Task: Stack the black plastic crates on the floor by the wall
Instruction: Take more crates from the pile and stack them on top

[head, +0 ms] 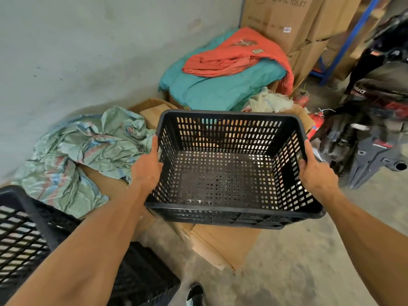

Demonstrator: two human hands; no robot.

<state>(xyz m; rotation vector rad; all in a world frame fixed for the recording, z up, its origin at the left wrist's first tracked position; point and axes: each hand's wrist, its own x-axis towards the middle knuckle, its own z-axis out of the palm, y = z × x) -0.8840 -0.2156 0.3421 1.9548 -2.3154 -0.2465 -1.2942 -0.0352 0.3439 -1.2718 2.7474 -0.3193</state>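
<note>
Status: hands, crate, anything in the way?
Left hand and right hand grip the black crate by its side rims. Crate empty, held up. Second crate lower left. Flattened cardboard underneath.

held crate (231,173) right of floor crates (24,230), cardboard (223,244) beneath

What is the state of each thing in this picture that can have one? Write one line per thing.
Held crate: empty, upright, lifted off the floor.
Left hand: gripping the crate's left rim.
Right hand: gripping the right rim.
Second crate: at lower left, contents unclear.
Woven sack: crumpled.
Flattened cardboard: lying on the floor.
Orange cloth: loosely heaped on teal fabric.
</note>
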